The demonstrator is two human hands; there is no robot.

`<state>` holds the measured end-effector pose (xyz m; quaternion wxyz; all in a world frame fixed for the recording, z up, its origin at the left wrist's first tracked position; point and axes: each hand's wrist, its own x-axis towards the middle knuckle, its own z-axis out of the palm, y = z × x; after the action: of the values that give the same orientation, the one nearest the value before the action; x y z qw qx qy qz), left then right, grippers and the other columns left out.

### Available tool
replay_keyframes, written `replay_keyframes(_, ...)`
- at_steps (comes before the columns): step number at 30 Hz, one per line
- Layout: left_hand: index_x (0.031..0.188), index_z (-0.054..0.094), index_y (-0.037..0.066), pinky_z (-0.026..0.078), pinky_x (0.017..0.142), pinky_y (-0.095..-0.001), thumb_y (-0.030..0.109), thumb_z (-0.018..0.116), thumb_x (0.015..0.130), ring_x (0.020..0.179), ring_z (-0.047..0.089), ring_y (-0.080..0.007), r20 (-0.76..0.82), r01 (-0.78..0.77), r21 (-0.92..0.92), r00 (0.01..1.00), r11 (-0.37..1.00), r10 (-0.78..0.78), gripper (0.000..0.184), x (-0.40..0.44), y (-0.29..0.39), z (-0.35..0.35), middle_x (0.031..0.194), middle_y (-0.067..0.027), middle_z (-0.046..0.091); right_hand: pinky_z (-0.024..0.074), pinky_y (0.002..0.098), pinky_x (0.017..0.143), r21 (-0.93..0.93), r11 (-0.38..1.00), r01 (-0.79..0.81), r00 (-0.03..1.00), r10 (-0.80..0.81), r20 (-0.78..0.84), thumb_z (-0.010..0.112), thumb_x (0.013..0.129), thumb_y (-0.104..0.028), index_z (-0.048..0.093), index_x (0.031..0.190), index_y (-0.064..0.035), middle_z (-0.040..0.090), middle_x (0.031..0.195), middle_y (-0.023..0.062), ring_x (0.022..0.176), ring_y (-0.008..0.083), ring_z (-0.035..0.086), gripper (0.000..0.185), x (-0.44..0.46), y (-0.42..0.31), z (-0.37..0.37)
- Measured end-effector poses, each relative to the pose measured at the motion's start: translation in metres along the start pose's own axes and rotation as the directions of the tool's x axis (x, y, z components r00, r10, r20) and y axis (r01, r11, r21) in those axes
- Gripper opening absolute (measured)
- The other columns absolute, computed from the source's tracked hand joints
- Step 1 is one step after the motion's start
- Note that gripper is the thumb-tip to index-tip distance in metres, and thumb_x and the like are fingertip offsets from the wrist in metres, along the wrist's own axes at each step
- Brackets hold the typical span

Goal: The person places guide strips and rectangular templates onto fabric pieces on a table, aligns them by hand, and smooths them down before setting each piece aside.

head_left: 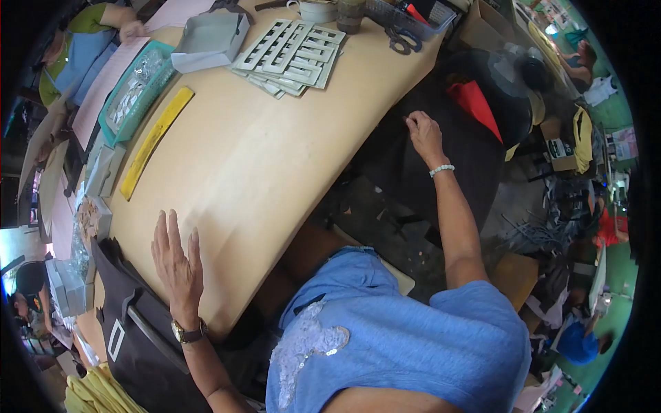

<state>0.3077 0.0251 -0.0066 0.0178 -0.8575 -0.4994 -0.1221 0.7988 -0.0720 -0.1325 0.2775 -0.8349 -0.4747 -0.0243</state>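
My left hand, with a wristwatch, is held over the near left part of the tan table. Its fingers are stretched out and nothing is in them. Out to the right, past the table's edge, my right hand has its fingers pinched together at the upper edge of a dark brown cloth. The cloth spreads below and beside that hand. Another dark cloth piece with a pale rectangular frame and a strap lies by my left forearm.
A yellow ruler-like strip, a teal basket of small packets, an open grey box and stacked pale slotted cards are on the table. Scissors lie at the far edge. A red piece is beyond my right hand. Other people work around.
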Motion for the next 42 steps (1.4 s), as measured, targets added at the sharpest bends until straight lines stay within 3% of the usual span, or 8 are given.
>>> replay_keyframes(6,0.134,0.041,0.005,0.031,0.103,-0.0425,0.025,0.050,0.092,0.124,0.039,-0.0342,0.047,0.008,-0.030,0.999,1.000,-0.007,0.047,0.000,-0.001,0.004,0.138,-0.0185,0.039,0.0452,0.0479,0.073,-0.079,0.994,0.072,0.997,-0.072,-0.004,0.053,0.086,-0.015,0.056,0.081,-0.0008,0.061,0.086,0.0193,0.080,0.0407,0.058,0.015,-0.001,0.015,0.015)
replay_keyframes(15,0.134,0.041,0.005,0.030,0.103,-0.0428,0.025,0.050,0.092,0.125,0.038,-0.0341,0.037,-0.010,-0.084,0.999,0.996,0.013,0.048,-0.001,-0.004,0.005,0.138,-0.0183,0.039,0.0440,0.0526,0.065,-0.107,0.961,-0.254,0.963,0.242,-0.114,0.045,0.093,-0.041,0.054,0.071,-0.0003,0.060,0.074,0.0237,0.073,0.0456,0.057,0.047,-0.001,0.014,0.010)
replay_keyframes(22,0.124,0.052,0.003,0.037,0.099,-0.0399,0.020,0.055,0.089,0.118,0.048,-0.0331,0.062,-0.055,-0.324,0.995,0.944,0.079,0.038,0.017,0.027,-0.008,0.128,-0.0189,0.049,0.0372,0.0461,0.054,0.203,0.910,-0.360,0.893,0.400,-0.206,0.050,0.089,-0.050,0.055,0.061,0.0084,0.049,0.059,0.0279,0.052,0.0407,0.045,0.065,0.016,0.036,-0.005)
replay_keyframes(26,0.104,0.063,-0.003,0.044,0.092,-0.0338,0.012,0.056,0.088,0.103,0.059,-0.0283,0.200,-0.025,-0.744,0.945,0.668,0.258,0.023,0.048,0.111,0.001,0.110,-0.0167,0.062,0.0341,0.0444,0.052,0.266,0.885,-0.381,0.855,0.447,-0.263,0.051,0.090,-0.048,0.051,0.059,0.0110,0.041,0.051,0.0265,0.044,0.0309,0.031,0.067,0.014,0.037,-0.009)
replay_keyframes(29,0.103,0.063,-0.005,0.044,0.088,-0.0295,0.031,0.053,0.092,0.101,0.058,-0.0217,0.380,0.203,-0.902,0.793,0.382,0.476,0.039,0.064,0.200,0.032,0.109,-0.0167,0.063,0.0340,0.0431,0.050,0.274,0.909,-0.313,0.846,0.398,-0.355,0.053,0.090,-0.045,0.050,0.058,0.0110,0.037,0.048,0.0236,0.046,0.0275,0.029,0.065,0.008,0.031,-0.013)
replay_keyframes(33,0.114,0.057,-0.001,0.040,0.085,-0.0240,0.041,0.057,0.089,0.094,0.056,-0.0158,0.636,0.654,-0.756,0.725,0.024,0.265,0.048,0.086,0.313,0.115,0.102,-0.0067,0.062,0.0328,0.0388,0.047,0.402,0.894,-0.199,0.829,0.372,-0.417,0.056,0.091,-0.033,0.054,0.063,0.0094,0.039,0.051,0.0237,0.049,0.0268,0.026,0.051,-0.010,-0.012,-0.034)
replay_keyframes(37,0.105,0.056,0.000,0.038,0.086,-0.0247,0.041,0.063,0.085,0.092,0.051,-0.0131,0.564,0.626,-0.767,0.763,-0.142,0.316,0.046,0.110,0.340,0.122,0.094,-0.0021,0.057,0.0317,0.0370,0.048,0.474,0.867,-0.154,0.847,0.363,-0.389,0.052,0.094,-0.026,0.055,0.071,0.0085,0.038,0.057,0.0227,0.052,0.0156,0.029,0.042,-0.037,-0.045,-0.042)
replay_keyframes(42,0.106,0.055,0.001,0.037,0.093,-0.0282,0.043,0.067,0.079,0.099,0.053,-0.0154,0.572,0.622,-0.753,0.781,-0.216,0.252,0.051,0.119,0.322,0.097,0.099,-0.0087,0.057,0.0353,0.0291,0.055,0.709,0.704,-0.055,0.774,0.478,-0.415,0.047,0.097,-0.026,0.050,0.070,0.0023,0.043,0.063,-0.0048,0.063,0.0073,0.037,0.039,-0.046,-0.087,-0.040)
